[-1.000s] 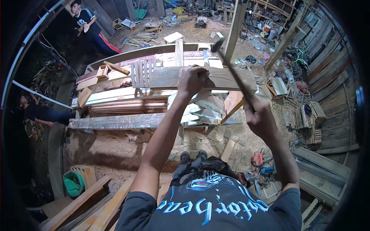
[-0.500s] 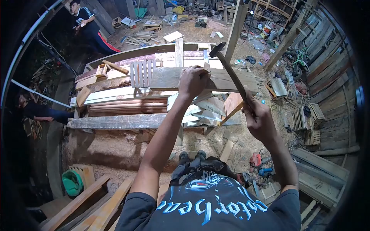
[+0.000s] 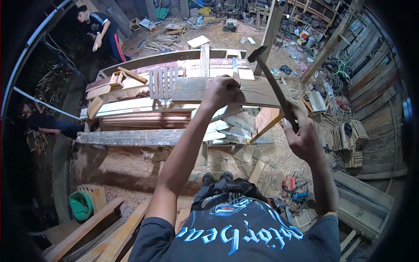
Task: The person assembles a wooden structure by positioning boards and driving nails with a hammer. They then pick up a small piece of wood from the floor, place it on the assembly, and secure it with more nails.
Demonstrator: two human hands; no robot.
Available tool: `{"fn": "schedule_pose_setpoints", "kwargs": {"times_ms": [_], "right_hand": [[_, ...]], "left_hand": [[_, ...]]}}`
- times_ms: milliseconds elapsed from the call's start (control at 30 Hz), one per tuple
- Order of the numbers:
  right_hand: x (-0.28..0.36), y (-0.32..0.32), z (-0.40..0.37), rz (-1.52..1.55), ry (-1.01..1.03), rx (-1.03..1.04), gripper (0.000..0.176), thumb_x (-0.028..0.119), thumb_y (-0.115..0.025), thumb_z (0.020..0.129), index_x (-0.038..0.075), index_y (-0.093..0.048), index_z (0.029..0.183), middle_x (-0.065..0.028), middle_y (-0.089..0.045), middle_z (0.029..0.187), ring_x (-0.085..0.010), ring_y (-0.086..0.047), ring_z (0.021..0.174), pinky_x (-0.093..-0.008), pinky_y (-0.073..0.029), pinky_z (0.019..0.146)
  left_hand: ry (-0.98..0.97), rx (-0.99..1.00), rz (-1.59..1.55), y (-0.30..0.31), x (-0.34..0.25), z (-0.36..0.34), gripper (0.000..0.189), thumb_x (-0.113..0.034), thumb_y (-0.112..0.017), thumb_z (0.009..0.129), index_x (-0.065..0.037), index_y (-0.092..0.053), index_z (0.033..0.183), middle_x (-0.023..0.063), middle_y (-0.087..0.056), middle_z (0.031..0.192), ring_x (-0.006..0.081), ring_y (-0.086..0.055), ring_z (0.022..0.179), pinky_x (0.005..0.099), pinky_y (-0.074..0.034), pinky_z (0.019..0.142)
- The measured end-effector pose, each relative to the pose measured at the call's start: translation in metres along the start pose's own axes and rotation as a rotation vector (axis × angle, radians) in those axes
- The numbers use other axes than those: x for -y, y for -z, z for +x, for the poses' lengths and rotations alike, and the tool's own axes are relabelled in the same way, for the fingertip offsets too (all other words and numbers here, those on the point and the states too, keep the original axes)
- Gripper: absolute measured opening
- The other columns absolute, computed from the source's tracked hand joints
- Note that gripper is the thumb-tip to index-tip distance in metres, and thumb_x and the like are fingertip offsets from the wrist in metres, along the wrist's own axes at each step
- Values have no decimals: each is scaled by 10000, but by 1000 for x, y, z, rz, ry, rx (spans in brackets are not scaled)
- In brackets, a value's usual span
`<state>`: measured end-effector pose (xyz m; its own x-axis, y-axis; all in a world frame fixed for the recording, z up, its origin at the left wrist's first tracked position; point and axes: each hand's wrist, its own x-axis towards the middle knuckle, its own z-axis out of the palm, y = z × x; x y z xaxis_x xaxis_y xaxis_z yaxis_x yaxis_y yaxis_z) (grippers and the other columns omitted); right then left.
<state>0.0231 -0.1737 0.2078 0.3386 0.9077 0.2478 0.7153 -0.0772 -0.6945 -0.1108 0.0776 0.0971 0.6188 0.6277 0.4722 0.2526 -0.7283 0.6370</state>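
Note:
My right hand [image 3: 301, 137] is wrapped around the wooden handle of a hammer [image 3: 275, 83]. The hammer's dark head is raised above the right part of a wide wooden plank [image 3: 188, 90]. On top of that plank, near its middle, rests my left hand [image 3: 219, 92] with its fingers curled and pressed together. Whatever they pinch is too small or hidden to make out. At the plank's left end is a row of narrow wooden slats [image 3: 162, 84].
Stacked boards and a long beam [image 3: 135, 137] make up the bench before me. A small wooden crate [image 3: 117, 79] lies on it. Two people stand to the left, one farther back [image 3: 99, 30]. Power tools [image 3: 299, 196] and a green bucket [image 3: 81, 205] are on the floor.
My right hand and the hammer have shifted to the right, the hand also slightly lower. My left hand stays on the plank. The person at the back has bent forward and lowered an arm.

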Motion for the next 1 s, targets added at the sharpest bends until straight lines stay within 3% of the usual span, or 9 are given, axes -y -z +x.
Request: {"fn": "schedule_pose_setpoints", "kwargs": {"times_ms": [100,200,267,300,433,633,733,900,1000], "right_hand": [[-3,-4,-1,63,-2,86,424,60,-549,935,-65,-495,1337,-195,-629,819,-246,-618,715,-358,-472,674],[-8,-17,-4,55,0,109,468,67,-542,940,-62,-461,1383,-214,-634,831,-283,-635,740,-368,-479,699],[-9,-22,-8,47,4,121,488,69,-537,942,-64,-444,1402,-241,-639,855,-313,-646,765,-376,-484,712],[-11,-21,-10,-42,56,92,473,66,-544,942,-74,-476,1388,-176,-670,803,-202,-563,598,-318,-458,608],[-14,-13,-13,-6,45,118,506,59,-526,945,-34,-436,1434,-211,-631,776,-282,-605,625,-372,-478,626],[10,0,-8,2,2,51,559,28,-535,931,50,-422,1478,-184,-613,737,-188,-563,581,-341,-448,556],[6,11,-3,-172,115,271,599,-4,-527,921,76,-392,1500,-206,-580,747,-238,-549,601,-364,-448,588],[2,5,-3,-214,246,130,625,-25,-535,886,41,-389,1491,-210,-506,699,-322,-513,624,-394,-444,633],[10,15,-2,-132,60,263,583,-19,-545,892,35,-436,1462,-211,-545,719,-326,-536,624,-394,-442,628]], "left_hand": [[110,272,-150,13,7,13,158,-127,-788,808,-56,-763,947,76,-726,934,145,-678,811,327,-557,755],[170,337,-160,19,-2,20,166,-133,-796,796,-61,-764,942,81,-722,934,171,-674,814,329,-555,764],[40,259,-95,10,11,18,161,-166,-791,781,-96,-774,925,75,-730,933,216,-678,856,345,-553,802],[-91,186,-33,9,11,18,158,-199,-786,766,-131,-784,908,68,-738,932,262,-681,898,362,-551,839],[-67,186,-68,7,14,16,151,-210,-791,750,-146,-789,886,53,-738,929,269,-658,924,369,-537,865],[-33,226,-66,3,20,16,146,-213,-796,737,-137,-792,861,58,-738,925,266,-661,895,364,-538,858],[-44,198,-128,3,21,17,149,-208,-796,735,-136,-794,866,59,-740,919,265,-664,891,363,-539,862],[-55,202,-118,2,22,17,136,-195,-789,746,-122,-795,861,68,-741,916,264,-669,884,359,-543,858],[-46,249,-66,8,16,17,118,-116,-771,775,-90,-782,890,80,-734,966,248,-690,960,377,-528,907]]}}
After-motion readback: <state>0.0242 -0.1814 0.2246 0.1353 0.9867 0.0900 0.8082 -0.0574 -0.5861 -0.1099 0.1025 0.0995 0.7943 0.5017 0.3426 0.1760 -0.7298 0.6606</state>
